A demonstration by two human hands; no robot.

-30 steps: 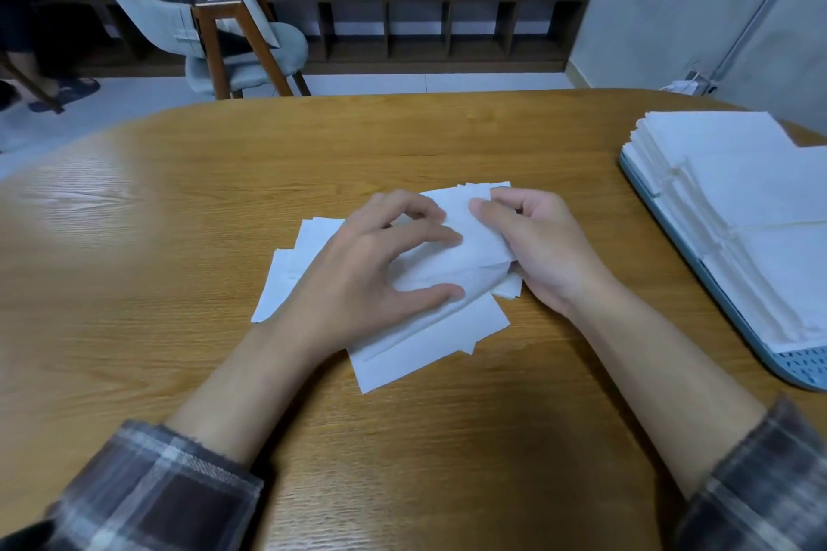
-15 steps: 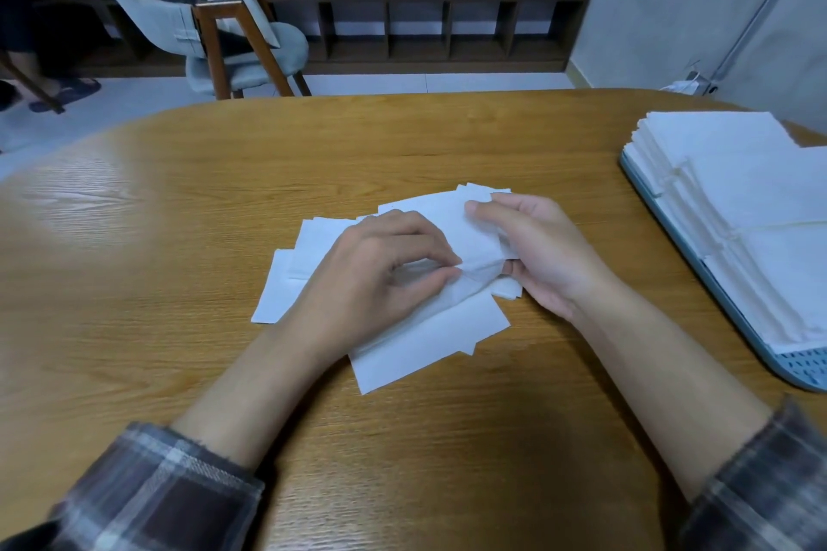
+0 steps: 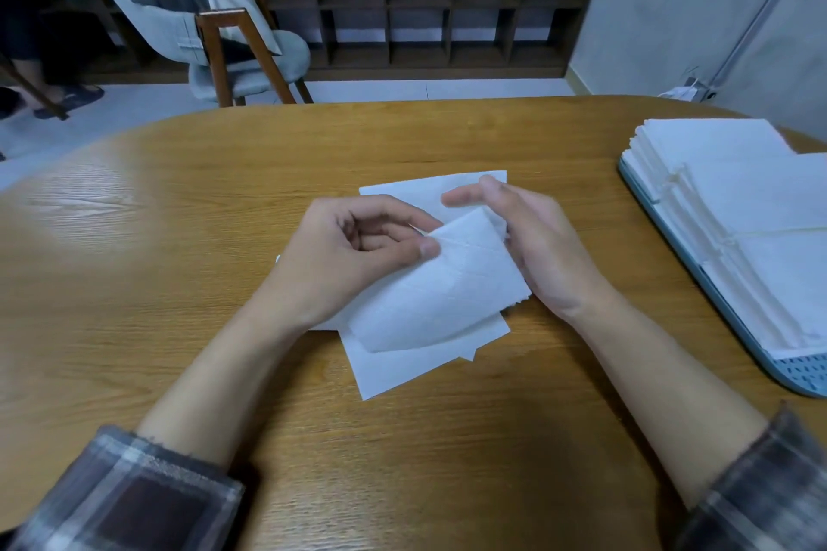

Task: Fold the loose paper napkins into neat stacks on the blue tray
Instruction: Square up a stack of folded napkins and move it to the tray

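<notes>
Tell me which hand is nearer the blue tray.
Right. The right hand is right of the lifted napkin, toward the blue tray; the left hand pinches that napkin farther left.

Left hand (image 3: 353, 255) pinches napkin (image 3: 447, 295); right hand (image 3: 537, 246) touches other edge, above loose pile (image 3: 402, 371).

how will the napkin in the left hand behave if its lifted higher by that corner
Probably floppy: the napkin bows and sags below where the left hand pinches it. Likely very light, since a thumb-and-finger pinch holds it up. It may crumple easily; fold creases visibly cross it.
</notes>
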